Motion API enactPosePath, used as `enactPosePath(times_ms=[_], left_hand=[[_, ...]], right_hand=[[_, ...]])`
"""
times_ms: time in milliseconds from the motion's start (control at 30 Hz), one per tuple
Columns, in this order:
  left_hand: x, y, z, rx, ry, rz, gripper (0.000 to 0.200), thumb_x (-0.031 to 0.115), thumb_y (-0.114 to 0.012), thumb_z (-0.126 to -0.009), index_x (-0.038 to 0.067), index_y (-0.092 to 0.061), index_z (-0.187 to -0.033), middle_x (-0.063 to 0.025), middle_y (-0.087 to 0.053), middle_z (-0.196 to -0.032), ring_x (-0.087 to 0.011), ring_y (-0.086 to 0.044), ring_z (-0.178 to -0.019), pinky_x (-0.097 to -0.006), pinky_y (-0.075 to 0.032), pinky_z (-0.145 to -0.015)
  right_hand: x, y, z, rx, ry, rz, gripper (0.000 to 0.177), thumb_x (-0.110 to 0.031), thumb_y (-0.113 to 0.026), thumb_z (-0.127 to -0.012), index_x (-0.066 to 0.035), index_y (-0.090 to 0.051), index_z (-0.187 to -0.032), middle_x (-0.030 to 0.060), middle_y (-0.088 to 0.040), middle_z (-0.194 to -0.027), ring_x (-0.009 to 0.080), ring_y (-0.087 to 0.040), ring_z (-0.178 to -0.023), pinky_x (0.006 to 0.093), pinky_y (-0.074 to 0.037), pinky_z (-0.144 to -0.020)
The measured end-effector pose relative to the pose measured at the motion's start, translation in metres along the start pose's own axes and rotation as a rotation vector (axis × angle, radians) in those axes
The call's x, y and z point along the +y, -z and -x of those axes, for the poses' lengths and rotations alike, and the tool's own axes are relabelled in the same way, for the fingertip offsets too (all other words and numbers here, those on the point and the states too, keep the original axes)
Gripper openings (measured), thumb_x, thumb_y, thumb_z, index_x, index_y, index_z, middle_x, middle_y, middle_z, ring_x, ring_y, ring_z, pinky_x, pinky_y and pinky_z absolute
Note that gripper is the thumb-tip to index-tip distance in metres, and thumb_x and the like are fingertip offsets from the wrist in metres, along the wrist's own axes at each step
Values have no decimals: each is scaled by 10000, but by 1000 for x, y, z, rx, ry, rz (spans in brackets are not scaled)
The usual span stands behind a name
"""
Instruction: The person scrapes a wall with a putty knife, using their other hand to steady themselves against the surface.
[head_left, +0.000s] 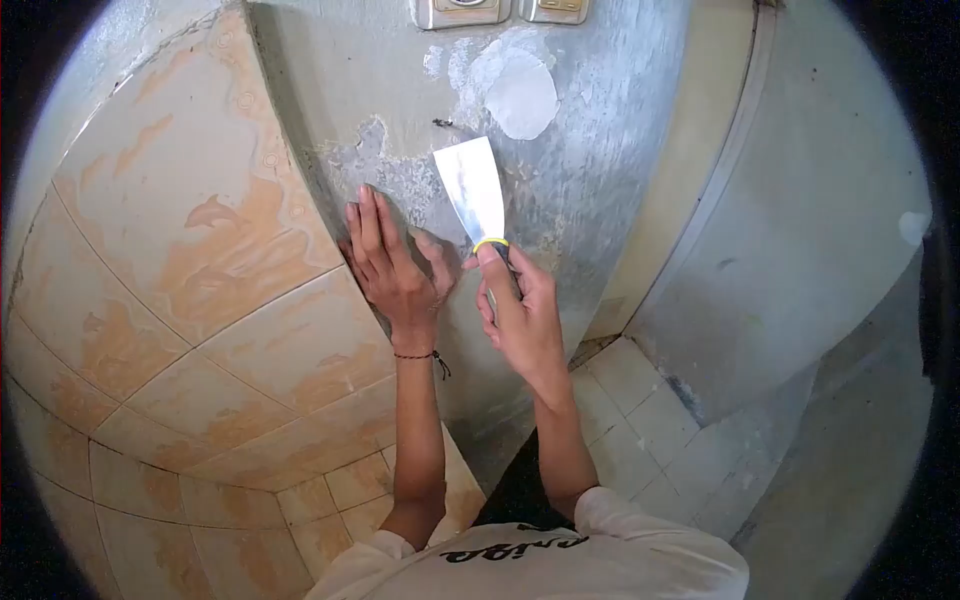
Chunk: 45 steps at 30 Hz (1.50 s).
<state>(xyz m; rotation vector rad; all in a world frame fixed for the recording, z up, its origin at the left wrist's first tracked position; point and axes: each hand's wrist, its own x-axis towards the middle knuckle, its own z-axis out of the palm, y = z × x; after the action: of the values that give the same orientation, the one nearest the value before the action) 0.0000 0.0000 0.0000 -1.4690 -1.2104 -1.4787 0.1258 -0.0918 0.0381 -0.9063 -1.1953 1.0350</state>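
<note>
My right hand point(518, 308) is closed round the dark handle of a putty knife point(472, 190), thumb near the yellow collar. Its broad metal blade points up along the grey wall point(600, 140), which is worn and flaking. To the left, my left hand point(392, 262) lies flat on the wall with fingers stretched upward, beside the edge of the tiles. Just above its fingertips shows a rough patch of peeling paint point(385, 160). A small dark mark point(443, 123) sits a little above the blade's tip.
Orange and cream tiles point(180, 220) cover the wall at left. Higher up are a round white patch point(522, 95) and two switch or socket plates point(462, 10). A door frame point(715, 180) and a grey panel point(800, 200) stand at right, above floor tiles point(640, 420).
</note>
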Motion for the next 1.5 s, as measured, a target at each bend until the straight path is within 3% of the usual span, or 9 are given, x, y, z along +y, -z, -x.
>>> enactPosePath(times_ms=[67, 667, 1500], left_hand=[[1, 0, -2, 41, 6, -20, 579, 189, -514, -901, -18, -482, -1440, -150, -482, -1505, -337, -432, -1402, -470, -256, -1190], [4, -5, 0, 70, -1, -7, 563, 209, -486, -930, -41, -476, -1435, -160, -485, -1497, -352, -428, -1397, -466, -290, -1179], [6, -4, -1, 69, -5, -46, 560, 198, -493, -928, -46, -478, -1432, -165, -477, -1500, -365, -435, -1390, -467, -322, -1157]], right_hand=[[-3, 1, 0, -13, -9, -9, 365, -389, -530, -1045, -41, -624, -993, -54, -454, -604, 23, -413, -505, 223, -320, -448], [6, 3, -5, 34, 94, 64, 344, -329, -549, -1041, -4, -629, -964, -25, -473, -600, 45, -453, -531, 247, -354, -482], [-2, 14, -8, -7, 29, 90, 342, -323, -559, -1029, 1, -622, -944, -4, -490, -598, 56, -458, -522, 260, -356, -477]])
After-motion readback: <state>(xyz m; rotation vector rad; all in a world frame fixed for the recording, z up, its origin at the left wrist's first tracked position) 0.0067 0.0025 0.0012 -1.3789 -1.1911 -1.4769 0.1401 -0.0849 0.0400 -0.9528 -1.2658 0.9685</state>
